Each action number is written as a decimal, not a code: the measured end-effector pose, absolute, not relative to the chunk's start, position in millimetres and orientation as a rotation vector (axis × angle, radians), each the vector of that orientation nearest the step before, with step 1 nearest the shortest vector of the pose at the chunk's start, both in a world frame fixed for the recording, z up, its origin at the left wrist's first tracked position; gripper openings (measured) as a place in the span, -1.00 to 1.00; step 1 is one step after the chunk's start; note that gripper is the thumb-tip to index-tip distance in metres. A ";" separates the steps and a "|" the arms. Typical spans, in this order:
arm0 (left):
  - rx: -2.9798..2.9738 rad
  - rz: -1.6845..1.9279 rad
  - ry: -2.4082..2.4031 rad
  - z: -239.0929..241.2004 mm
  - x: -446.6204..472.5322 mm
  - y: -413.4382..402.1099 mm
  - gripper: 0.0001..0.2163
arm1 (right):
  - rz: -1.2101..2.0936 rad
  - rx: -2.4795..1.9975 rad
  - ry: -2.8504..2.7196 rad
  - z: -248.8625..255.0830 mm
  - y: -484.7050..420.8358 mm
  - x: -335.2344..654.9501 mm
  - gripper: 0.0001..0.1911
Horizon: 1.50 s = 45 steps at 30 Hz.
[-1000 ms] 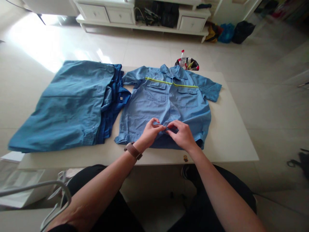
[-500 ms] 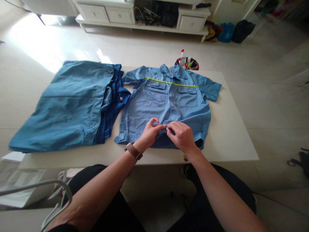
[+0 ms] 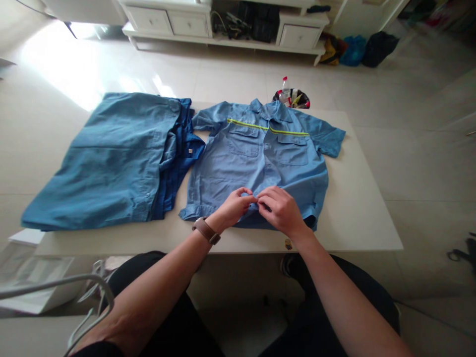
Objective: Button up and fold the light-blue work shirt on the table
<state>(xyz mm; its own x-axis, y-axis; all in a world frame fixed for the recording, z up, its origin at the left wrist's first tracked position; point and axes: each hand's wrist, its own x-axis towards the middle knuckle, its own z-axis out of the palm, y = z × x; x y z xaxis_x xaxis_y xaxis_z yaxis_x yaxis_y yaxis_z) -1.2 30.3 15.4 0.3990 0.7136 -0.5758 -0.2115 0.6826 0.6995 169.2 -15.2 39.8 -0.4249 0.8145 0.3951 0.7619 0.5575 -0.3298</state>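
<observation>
A light blue short-sleeved shirt (image 3: pixel 230 171) with a yellow stripe across the chest lies front side up, its collar pointing away from me. At the middle of its lower front edge, my left hand (image 3: pixel 238 206) pinches the cloth between thumb and fingers. My right hand (image 3: pixel 278 208) pinches the same spot from the other side, so the fingertips of both hands meet. Whatever small part sits between the fingertips is hidden. Left of the shirt rests a stack of folded blue garments (image 3: pixel 115 158), with darker blue cloth showing along its right side.
The shirt and stack lie on a white table (image 3: pixel 357 198). Beyond its far edge stands a bin (image 3: pixel 303 99) with a bottle (image 3: pixel 285 91) in it. A white cabinet (image 3: pixel 189 25) and several bags (image 3: pixel 353 49) are farther back. A grey tube (image 3: pixel 55 285) curves at lower left.
The whole view has shifted slightly, moving the scene a little to the right. Both hands stay pinched at the shirt's lower front edge, with only slight finger movement.
</observation>
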 end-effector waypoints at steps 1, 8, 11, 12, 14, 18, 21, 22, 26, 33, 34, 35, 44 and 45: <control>0.589 0.639 1.005 15.0 -0.9 29.9 -0.65 | 0.148 -1.263 -2.273 40.3 -15.0 169.1 -0.88; 0.652 0.783 1.028 13.9 4.3 25.8 -0.65 | 0.221 -1.262 -2.246 39.4 -12.8 170.5 -0.86; 0.686 0.805 1.000 14.7 5.2 24.8 -0.64 | 0.254 -1.275 -2.225 38.5 -11.7 172.2 -0.84; 0.691 0.807 0.991 14.9 5.2 24.5 -0.63 | 0.253 -1.268 -2.230 38.4 -11.4 172.8 -0.84; 0.701 0.812 0.979 15.1 5.3 24.2 -0.62 | 0.239 -1.243 -2.246 38.5 -11.2 174.0 -0.83; 0.748 0.830 0.957 14.6 5.9 23.3 -0.62 | 0.232 -1.225 -2.250 39.4 -10.9 175.4 -0.82; 0.759 0.829 0.936 14.6 6.4 22.5 -0.60 | 0.239 -1.220 -2.246 40.4 -10.6 175.5 -0.79; 0.753 0.822 0.929 14.7 6.4 22.2 -0.60 | 0.240 -1.216 -2.245 40.6 -10.6 175.4 -0.79; 0.721 0.791 0.890 16.2 5.6 21.6 -0.58 | 0.250 -1.197 -2.240 40.2 -11.4 174.9 -0.81; 0.655 0.777 0.893 20.5 2.8 24.3 -0.57 | 0.283 -1.183 -2.148 41.2 -14.2 176.1 -0.83; 0.644 0.778 0.886 20.9 2.6 24.9 -0.57 | 0.296 -1.182 -2.122 41.9 -14.7 176.0 -0.83; 0.633 0.783 0.879 21.0 2.5 25.5 -0.57 | 0.300 -1.182 -2.102 42.6 -15.1 175.8 -0.84; 0.620 0.873 0.855 19.5 2.4 27.1 -0.61 | 0.322 -1.193 -2.120 41.1 -14.6 173.3 -0.83; 0.644 0.870 0.847 20.7 1.7 26.9 -0.60 | 0.326 -1.196 -2.107 41.3 -14.9 172.9 -0.84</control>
<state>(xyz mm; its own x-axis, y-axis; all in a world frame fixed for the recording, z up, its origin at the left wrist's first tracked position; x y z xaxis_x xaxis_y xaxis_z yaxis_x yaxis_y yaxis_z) 1.7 26.9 20.7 0.3718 0.8533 -0.3656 -0.3889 0.5007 0.7733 172.9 -14.9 41.3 -0.3439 0.8306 0.4379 0.6592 0.5457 -0.5174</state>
